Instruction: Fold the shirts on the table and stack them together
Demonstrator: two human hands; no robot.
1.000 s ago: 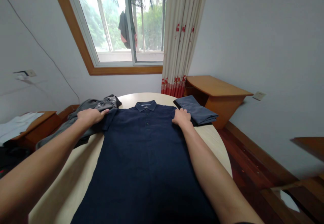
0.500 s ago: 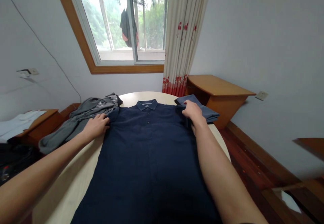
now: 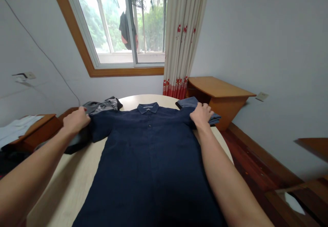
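A dark navy short-sleeved shirt (image 3: 151, 151) lies front side up on a pale round table (image 3: 74, 172), its collar toward the window. My left hand (image 3: 77, 120) is closed on the end of the left sleeve, which is stretched out sideways. At the other side my right hand (image 3: 202, 114) grips the right sleeve, beside a folded blue-grey garment (image 3: 188, 102). The shirt's lower hem is out of view.
Grey clothing (image 3: 102, 106) is heaped at the table's left edge, partly behind my left hand. A wooden desk (image 3: 220, 87) stands beyond the table at right. White cloth lies on wooden furniture (image 3: 46, 122) at far left.
My left hand has moved outward to the left, and the left sleeve is now spread out. My right hand has shifted slightly right with the other sleeve, which now extends further.
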